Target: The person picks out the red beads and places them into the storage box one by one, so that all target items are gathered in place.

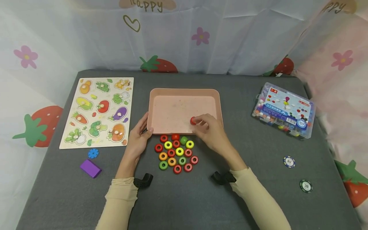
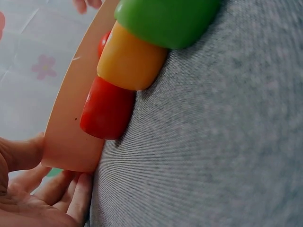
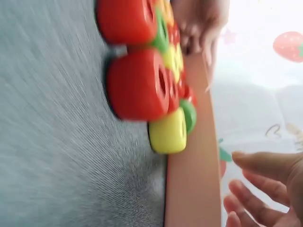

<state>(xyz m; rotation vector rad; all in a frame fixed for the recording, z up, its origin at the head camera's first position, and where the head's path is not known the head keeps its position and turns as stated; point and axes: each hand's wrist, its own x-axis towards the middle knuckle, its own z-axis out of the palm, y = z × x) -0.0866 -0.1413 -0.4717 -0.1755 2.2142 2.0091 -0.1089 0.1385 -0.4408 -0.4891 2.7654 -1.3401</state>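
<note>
My left hand [image 1: 137,139] grips the near left corner of a shallow pink tray [image 1: 169,110], thumb over the rim and fingers along the outside. Over the tray's near right part hovers my right hand [image 1: 212,132], its fingers bent loosely. A red bead [image 1: 193,120] shows right at its fingertips in the head view. Thumb and fingers [image 3: 258,163] stand apart above the rim in the right wrist view, with no bead visible between them. Just in front of the tray stand several chunky ring beads, among them a yellow bead [image 3: 166,135], an orange bead [image 2: 128,59] and a green bead [image 2: 165,21].
A vegetable puzzle board [image 1: 95,124] lies at the left, with a blue disc [image 1: 93,153] and a purple block [image 1: 90,168] before it. On the right are a clear plastic case [image 1: 284,108] and two poker chips, one blue [image 1: 289,162], one dark green [image 1: 306,186].
</note>
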